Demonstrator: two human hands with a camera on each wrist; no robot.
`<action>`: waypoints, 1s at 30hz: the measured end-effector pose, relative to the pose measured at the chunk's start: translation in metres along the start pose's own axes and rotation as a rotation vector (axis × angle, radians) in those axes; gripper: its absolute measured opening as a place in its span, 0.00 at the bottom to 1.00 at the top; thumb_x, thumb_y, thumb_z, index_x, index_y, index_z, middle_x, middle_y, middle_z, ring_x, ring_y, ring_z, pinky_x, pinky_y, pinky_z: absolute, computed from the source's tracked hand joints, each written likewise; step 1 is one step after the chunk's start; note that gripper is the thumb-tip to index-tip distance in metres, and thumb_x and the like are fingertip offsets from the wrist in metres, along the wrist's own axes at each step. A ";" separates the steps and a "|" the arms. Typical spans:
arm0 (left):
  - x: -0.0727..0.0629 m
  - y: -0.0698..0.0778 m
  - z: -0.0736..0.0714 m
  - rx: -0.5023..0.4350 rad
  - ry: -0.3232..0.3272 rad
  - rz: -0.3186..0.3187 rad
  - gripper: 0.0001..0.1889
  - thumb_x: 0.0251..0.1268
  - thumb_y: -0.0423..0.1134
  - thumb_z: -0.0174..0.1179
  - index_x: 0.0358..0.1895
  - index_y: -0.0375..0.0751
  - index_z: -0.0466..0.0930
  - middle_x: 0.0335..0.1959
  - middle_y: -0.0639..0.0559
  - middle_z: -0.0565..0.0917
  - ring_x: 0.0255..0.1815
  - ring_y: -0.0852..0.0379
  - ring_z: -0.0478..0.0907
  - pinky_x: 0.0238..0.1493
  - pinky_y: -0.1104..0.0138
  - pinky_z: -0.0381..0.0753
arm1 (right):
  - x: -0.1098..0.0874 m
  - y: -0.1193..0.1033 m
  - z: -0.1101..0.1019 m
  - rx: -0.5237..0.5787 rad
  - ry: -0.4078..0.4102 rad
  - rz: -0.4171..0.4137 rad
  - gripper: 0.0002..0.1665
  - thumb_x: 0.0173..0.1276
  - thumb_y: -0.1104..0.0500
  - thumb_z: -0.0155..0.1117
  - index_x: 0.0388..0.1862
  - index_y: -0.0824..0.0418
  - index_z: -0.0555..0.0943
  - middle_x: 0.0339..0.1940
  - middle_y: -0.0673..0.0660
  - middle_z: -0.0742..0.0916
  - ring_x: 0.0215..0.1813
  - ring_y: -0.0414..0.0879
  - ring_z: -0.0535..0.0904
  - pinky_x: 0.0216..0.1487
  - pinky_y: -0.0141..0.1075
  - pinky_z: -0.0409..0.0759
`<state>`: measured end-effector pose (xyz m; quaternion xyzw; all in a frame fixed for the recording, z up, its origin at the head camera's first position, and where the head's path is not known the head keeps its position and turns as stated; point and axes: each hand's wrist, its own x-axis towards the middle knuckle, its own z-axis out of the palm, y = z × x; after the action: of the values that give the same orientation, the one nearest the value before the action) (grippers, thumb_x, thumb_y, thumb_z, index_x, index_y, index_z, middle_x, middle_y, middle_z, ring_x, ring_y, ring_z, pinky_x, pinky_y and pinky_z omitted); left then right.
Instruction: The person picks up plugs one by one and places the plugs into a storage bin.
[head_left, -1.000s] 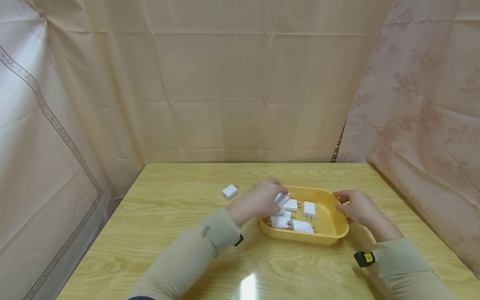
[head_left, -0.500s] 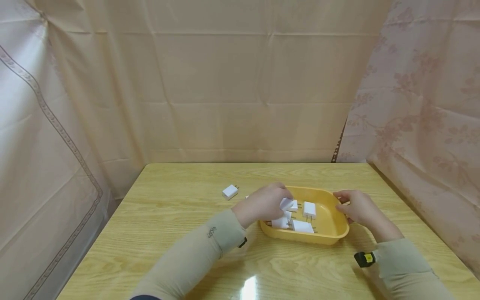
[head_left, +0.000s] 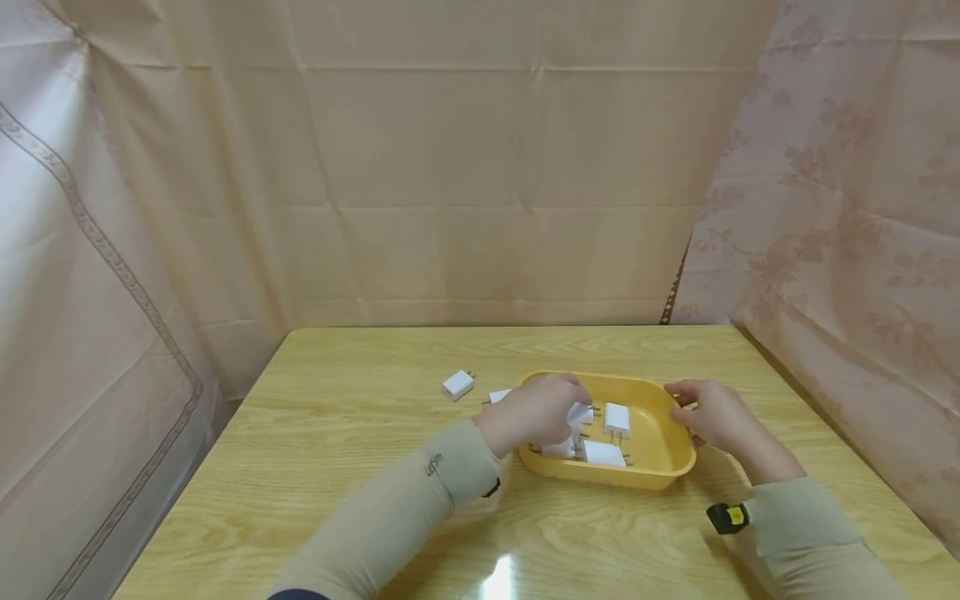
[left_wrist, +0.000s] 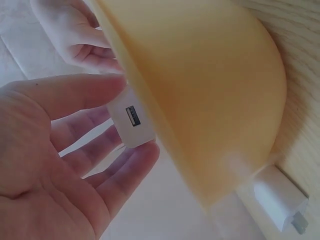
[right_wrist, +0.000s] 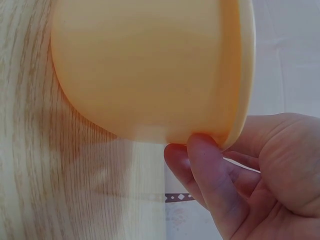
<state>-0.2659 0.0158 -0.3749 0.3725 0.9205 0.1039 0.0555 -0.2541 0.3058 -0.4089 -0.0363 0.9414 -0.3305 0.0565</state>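
Note:
My left hand is over the left end of a shallow yellow plastic tray. Thumb and fingers pinch a white USB charger plug, its port facing the left wrist camera, close to the tray's rim. Several more white charger plugs lie in the tray, among them one plug near the middle and another by the front wall; some are partly hidden by my left hand. At the opposite end my right hand grips the tray's rim, thumb on one side and fingers on the other.
Left of the tray, a charger plug lies on the wooden table. Closer to the tray is a second plug, partly covered by my left hand. Beige cloth hangs behind the table, with patterned cloth at the sides.
My left hand has moved right and slightly lower over the tray with the charger plug, uncovering a plug on the table beside it. The right hand stays on the rim.

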 end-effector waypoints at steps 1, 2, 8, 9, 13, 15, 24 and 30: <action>0.000 0.000 0.000 -0.002 -0.002 -0.004 0.27 0.63 0.28 0.65 0.65 0.53 0.81 0.66 0.57 0.76 0.53 0.62 0.75 0.43 0.71 0.76 | 0.000 0.000 0.000 0.001 0.002 -0.005 0.29 0.72 0.68 0.63 0.68 0.79 0.70 0.57 0.78 0.79 0.39 0.52 0.84 0.31 0.41 0.86; -0.001 0.000 0.000 -0.001 -0.004 -0.007 0.27 0.63 0.28 0.65 0.65 0.53 0.81 0.66 0.57 0.76 0.54 0.62 0.75 0.43 0.71 0.76 | 0.000 -0.001 0.000 0.001 0.005 -0.010 0.29 0.72 0.68 0.63 0.68 0.79 0.70 0.56 0.78 0.80 0.39 0.52 0.84 0.30 0.41 0.86; -0.003 0.001 0.002 0.000 -0.016 -0.016 0.25 0.66 0.28 0.61 0.66 0.52 0.81 0.67 0.55 0.76 0.59 0.61 0.76 0.41 0.72 0.74 | -0.002 -0.002 0.000 -0.001 0.017 -0.034 0.28 0.71 0.68 0.63 0.67 0.80 0.71 0.54 0.78 0.80 0.40 0.53 0.84 0.29 0.42 0.86; -0.003 0.001 0.002 0.000 -0.019 -0.020 0.25 0.66 0.29 0.61 0.66 0.51 0.81 0.67 0.55 0.76 0.58 0.62 0.76 0.41 0.71 0.74 | -0.002 -0.003 0.000 -0.001 0.018 -0.033 0.28 0.71 0.68 0.63 0.67 0.80 0.71 0.54 0.78 0.80 0.40 0.53 0.84 0.29 0.42 0.86; -0.003 0.001 0.000 0.023 -0.018 -0.015 0.25 0.65 0.32 0.64 0.66 0.51 0.80 0.67 0.55 0.76 0.59 0.61 0.76 0.44 0.71 0.75 | -0.002 -0.003 0.000 0.002 0.014 -0.022 0.28 0.71 0.68 0.63 0.67 0.79 0.71 0.54 0.78 0.80 0.41 0.54 0.84 0.30 0.42 0.87; -0.004 0.000 0.000 0.037 -0.011 -0.008 0.25 0.65 0.32 0.66 0.66 0.51 0.80 0.66 0.56 0.77 0.61 0.61 0.76 0.48 0.71 0.75 | -0.002 -0.003 0.000 0.005 0.012 -0.015 0.29 0.71 0.68 0.63 0.67 0.79 0.71 0.54 0.78 0.80 0.42 0.55 0.84 0.31 0.42 0.87; -0.006 -0.001 -0.001 0.048 0.001 0.001 0.25 0.65 0.34 0.66 0.65 0.51 0.81 0.65 0.57 0.78 0.64 0.59 0.75 0.56 0.69 0.76 | -0.002 -0.003 0.001 0.010 0.010 -0.006 0.29 0.71 0.68 0.63 0.68 0.79 0.70 0.55 0.78 0.79 0.41 0.54 0.84 0.31 0.43 0.87; -0.006 -0.003 -0.004 -0.002 0.010 -0.021 0.25 0.66 0.35 0.67 0.66 0.50 0.80 0.67 0.54 0.76 0.62 0.59 0.75 0.49 0.69 0.76 | -0.002 -0.003 0.001 0.009 0.011 -0.010 0.29 0.71 0.68 0.63 0.68 0.79 0.70 0.56 0.78 0.79 0.41 0.54 0.84 0.31 0.42 0.87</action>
<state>-0.2643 0.0088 -0.3718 0.3624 0.9245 0.1058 0.0524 -0.2519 0.3034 -0.4078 -0.0389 0.9400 -0.3353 0.0496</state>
